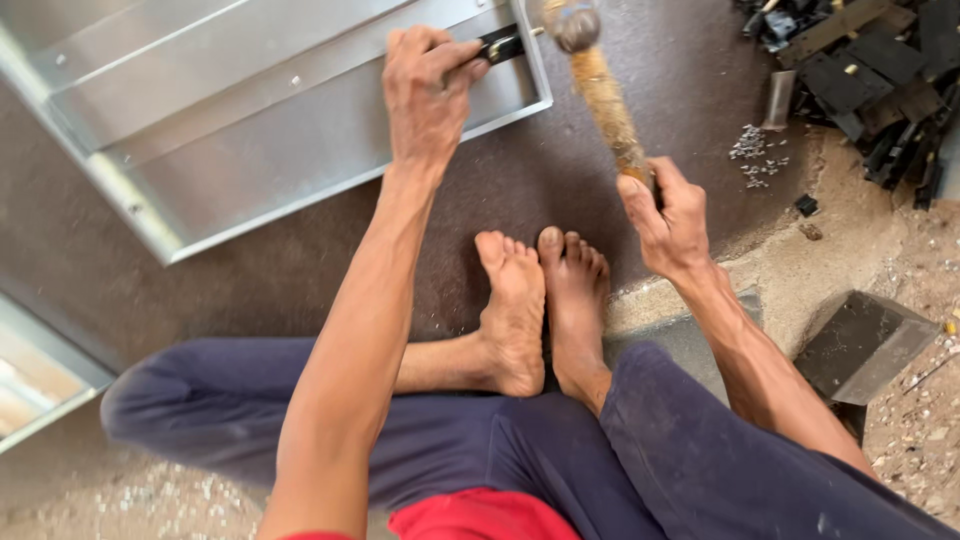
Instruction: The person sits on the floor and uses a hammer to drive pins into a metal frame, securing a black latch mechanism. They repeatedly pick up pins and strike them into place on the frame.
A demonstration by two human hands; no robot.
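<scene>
We take the metal frame (250,130) as our landmark: it lies flat on the dark mat (560,190), and we sit cross-legged just below it with bare feet (545,300) tucked near its lower edge. Our left hand (425,95) is clenched on a dark punch (500,46) pressed against the frame's right corner. Our right hand (670,215), to the right of the frame, grips the wooden handle of a hammer (600,90), whose head hangs blurred just above the punch.

The fingers (455,55) holding the punch sit right beside the strike point, so we judge a glancing blow could land on them. If the punch tilts, the hammer may skid off and dent the thin sheet. The frame is not clamped, so it could slide on the mat. Loose screws (755,155) and dark scrap (860,70) lie well right of the frame, and our bare feet could catch anything that flies
</scene>
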